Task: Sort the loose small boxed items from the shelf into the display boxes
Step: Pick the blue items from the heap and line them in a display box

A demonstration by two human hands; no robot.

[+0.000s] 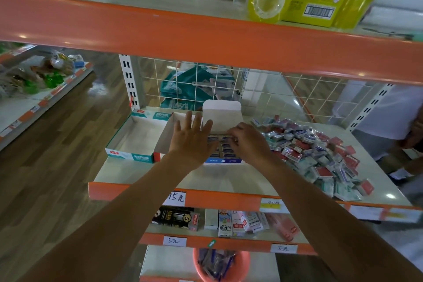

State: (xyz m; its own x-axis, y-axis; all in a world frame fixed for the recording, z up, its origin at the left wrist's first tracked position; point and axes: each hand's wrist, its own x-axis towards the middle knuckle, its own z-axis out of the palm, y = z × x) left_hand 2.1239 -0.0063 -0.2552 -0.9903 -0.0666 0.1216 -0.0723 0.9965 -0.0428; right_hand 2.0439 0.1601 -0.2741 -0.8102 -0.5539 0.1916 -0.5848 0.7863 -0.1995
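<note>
We see three display boxes [168,131] side by side in the centre of the frame on the middle shelf [217,179]. Each has its open top facing up and its long axis running from the shelf's front edge toward the back, leaning slightly right in the picture. The teal box [137,135] at left holds nothing we can see. The red-edged box [160,144] next to it shows only bare white wall, its right part hidden under the left hand [191,142]. The blue box [223,161] at right holds small boxes [223,147] packed flat in neat rows; the hands cover too many of them for a count. Its white lid flap [222,117] stands upright at the far end. The left hand's grip is open, fingers spread straight and pointing toward the top of the frame. The right hand [248,142] lies over the blue box with its fingers bent down onto the packed rows; we cannot tell whether its grip has hold of one. To the right, one loose pile [320,155] of red, blue and green small boxes, far too many to count, lies jumbled at every angle.
</note>
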